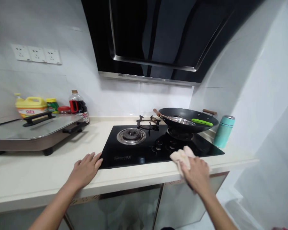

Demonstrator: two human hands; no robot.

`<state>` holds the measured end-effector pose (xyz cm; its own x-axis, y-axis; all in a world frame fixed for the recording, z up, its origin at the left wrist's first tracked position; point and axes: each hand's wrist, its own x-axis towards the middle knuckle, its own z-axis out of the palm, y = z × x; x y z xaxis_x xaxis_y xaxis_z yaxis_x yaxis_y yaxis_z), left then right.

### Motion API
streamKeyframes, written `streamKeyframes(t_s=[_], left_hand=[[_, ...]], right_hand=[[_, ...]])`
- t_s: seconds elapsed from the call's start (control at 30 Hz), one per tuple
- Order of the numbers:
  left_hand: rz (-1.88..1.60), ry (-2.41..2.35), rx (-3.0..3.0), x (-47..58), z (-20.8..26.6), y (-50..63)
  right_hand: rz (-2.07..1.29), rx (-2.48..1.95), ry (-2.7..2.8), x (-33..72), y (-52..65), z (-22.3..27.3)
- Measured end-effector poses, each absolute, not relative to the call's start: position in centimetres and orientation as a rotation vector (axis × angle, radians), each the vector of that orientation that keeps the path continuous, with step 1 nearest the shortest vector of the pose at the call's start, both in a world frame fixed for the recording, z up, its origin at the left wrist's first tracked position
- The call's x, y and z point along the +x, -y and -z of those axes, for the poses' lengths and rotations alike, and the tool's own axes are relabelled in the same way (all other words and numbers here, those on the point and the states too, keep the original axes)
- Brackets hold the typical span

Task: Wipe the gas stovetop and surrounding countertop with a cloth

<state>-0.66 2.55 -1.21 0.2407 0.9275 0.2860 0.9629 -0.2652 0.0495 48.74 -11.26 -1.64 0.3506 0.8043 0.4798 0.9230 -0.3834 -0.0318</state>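
Note:
My right hand (197, 174) grips a pale cream cloth (181, 158) at the front edge of the black glass gas stove (132, 157), toward its right side. My left hand (85, 169) lies flat on the white countertop, fingers apart, with its fingertips at the stove's left front corner. The left burner (131, 135) is bare, and its black pan support (148, 122) sits behind it on the glass. Over the right burner rests a large black wok (182, 129) holding a metal utensil and a green-handled one. Two control knobs (158, 145) stand near the middle.
A lidded electric pan (40, 145) stands on the left counter. Behind it are a yellow detergent jug (31, 105), jars and a dark sauce bottle (79, 107). A teal flask (224, 131) stands right of the stove. The black range hood (153, 38) hangs above.

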Motion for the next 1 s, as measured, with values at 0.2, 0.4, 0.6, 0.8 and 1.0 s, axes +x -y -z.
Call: streamKeyframes(t_s=[0.2, 0.4, 0.6, 0.8, 1.0], left_hand=[[0.289, 1.834, -2.376, -0.1, 0.2, -1.5], [0.232, 1.841, -2.381, 0.2, -0.3, -1.0], [0.254, 1.875, -2.37, 0.4, -0.7, -0.3], [0.196, 1.939, -2.321, 0.9, -0.9, 0.1], [0.229, 1.997, -2.347, 1.3, -1.6, 0.5]], right_hand=[[0.304, -1.763, 1.792, 30.5, 10.1, 1.3], [0.152, -1.379, 2.009, 21.5, 8.2, 1.9], [0.082, -1.323, 2.106, 24.1, 8.9, 1.8], [0.003, -1.436, 2.055, 28.2, 8.2, 0.4], [0.252, -1.769, 2.103, 28.7, 2.2, -2.3]])
